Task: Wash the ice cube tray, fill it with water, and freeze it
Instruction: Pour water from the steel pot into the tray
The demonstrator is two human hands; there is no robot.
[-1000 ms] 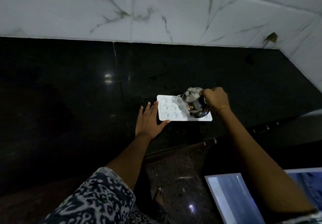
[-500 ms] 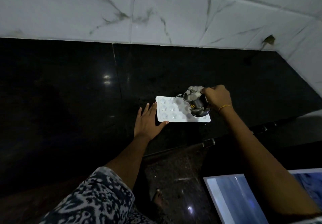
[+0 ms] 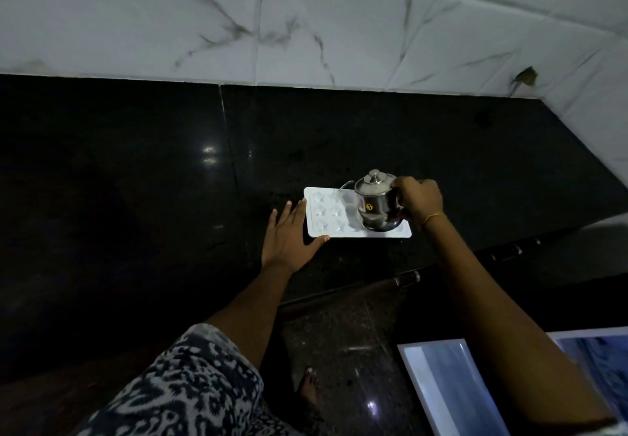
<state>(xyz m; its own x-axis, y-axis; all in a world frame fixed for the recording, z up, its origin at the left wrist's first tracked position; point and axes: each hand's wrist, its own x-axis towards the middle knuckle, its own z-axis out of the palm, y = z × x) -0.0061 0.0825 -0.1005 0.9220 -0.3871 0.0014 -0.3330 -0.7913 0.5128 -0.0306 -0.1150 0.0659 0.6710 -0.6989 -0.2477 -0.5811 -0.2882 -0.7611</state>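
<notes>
A white ice cube tray [image 3: 326, 213] with star-shaped cells lies flat on the black stone counter [image 3: 136, 181], near its front edge. My right hand [image 3: 419, 199] grips the handle of a small lidded steel jug [image 3: 375, 203], which is held nearly upright over the tray's right half, spout pointing left. My left hand [image 3: 289, 240] rests flat on the counter with fingers spread, its fingertips and thumb touching the tray's left edge and front corner. The jug hides the tray's right cells.
A white marble-tiled wall [image 3: 306, 21] backs the counter and turns a corner at the right. Below the counter edge are a dark cabinet front with a handle [image 3: 406, 279], a polished floor with my bare foot [image 3: 309, 384], and an open white door [image 3: 452, 388] at bottom right.
The jug has gone from tilted toward the tray to nearly upright and risen slightly. My left hand stays against the tray's edge.
</notes>
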